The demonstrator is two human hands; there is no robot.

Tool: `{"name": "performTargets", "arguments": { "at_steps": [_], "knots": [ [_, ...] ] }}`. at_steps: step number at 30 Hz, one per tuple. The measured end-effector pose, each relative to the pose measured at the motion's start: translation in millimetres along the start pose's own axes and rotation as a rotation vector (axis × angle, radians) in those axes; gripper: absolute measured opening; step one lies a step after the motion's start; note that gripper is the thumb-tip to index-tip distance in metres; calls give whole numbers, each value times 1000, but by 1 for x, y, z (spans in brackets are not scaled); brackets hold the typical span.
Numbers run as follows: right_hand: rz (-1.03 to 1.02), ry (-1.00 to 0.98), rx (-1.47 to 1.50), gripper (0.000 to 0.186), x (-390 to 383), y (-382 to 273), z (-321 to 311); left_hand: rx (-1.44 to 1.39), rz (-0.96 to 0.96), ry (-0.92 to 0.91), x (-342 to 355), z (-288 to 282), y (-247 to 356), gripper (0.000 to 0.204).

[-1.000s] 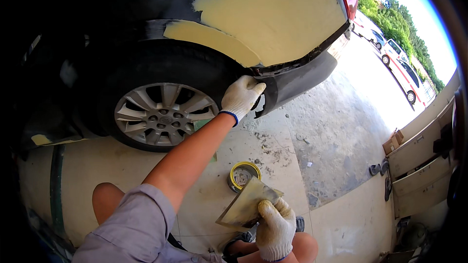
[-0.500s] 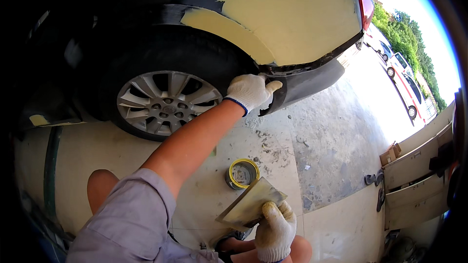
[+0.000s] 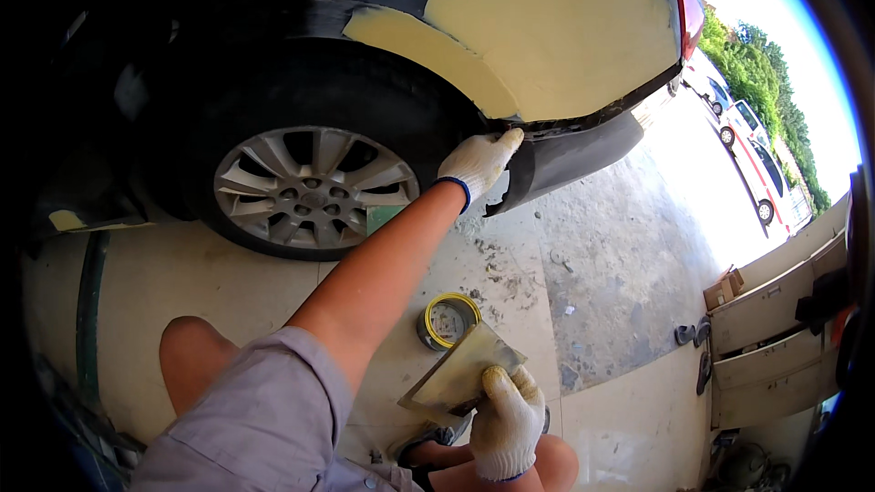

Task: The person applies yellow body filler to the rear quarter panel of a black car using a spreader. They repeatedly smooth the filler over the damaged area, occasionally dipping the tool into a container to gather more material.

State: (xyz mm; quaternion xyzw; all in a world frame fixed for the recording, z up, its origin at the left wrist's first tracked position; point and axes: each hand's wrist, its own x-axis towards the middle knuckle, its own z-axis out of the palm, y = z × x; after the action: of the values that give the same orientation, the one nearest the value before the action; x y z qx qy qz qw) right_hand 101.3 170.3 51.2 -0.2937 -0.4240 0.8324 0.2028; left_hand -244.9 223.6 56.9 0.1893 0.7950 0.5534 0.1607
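My left hand [image 3: 478,163] in a white knit glove reaches to the lower edge of the dark car's rear wheel arch, where the bumper [image 3: 565,164] meets it; its fingers are curled, and what they grip is hidden. Patches of beige filler [image 3: 538,36] cover the panel above. Low in the picture my gloved right hand [image 3: 506,424] grips flat, smeared spreader plates [image 3: 456,369]. Just beyond them an open round tin [image 3: 448,322] with a yellow rim stands on the floor.
The car's wheel [image 3: 314,189] is left of my left hand, with a green piece [image 3: 383,219] by it. Open drawers [image 3: 766,328], a cardboard box [image 3: 725,287] and shoes [image 3: 697,337] line the right side. Parked white vehicles [image 3: 764,173] and trees stand outside.
The view has shifted, so the car sits higher and further right. My left thumb stuck out sideways half a second ago and now points up at the edge. My right hand still holds the plates.
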Motion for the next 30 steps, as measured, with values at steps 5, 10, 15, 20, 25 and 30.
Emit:
{"name": "performTargets", "arguments": {
  "at_steps": [5, 10, 15, 20, 25, 30],
  "knots": [
    [46, 77, -8, 31, 8, 8, -5, -3, -34, 1, -18, 13, 25, 61],
    [39, 20, -35, 30, 7, 16, 5, -291, -17, 27, 35, 6, -23, 51],
    [62, 45, -38, 30, 10, 15, -4, 4, 65, 113, 13, 10, -3, 61],
    [88, -30, -53, 32, -1, 17, 7, 391, 200, 266, 23, 4, -17, 68],
    [140, -65, -114, 30, -10, 22, 3, 607, 491, 396, 32, -2, -25, 79],
    [179, -67, -89, 29, -6, 20, 11, 618, 346, 297, 30, 2, -23, 81]
  ]
}}
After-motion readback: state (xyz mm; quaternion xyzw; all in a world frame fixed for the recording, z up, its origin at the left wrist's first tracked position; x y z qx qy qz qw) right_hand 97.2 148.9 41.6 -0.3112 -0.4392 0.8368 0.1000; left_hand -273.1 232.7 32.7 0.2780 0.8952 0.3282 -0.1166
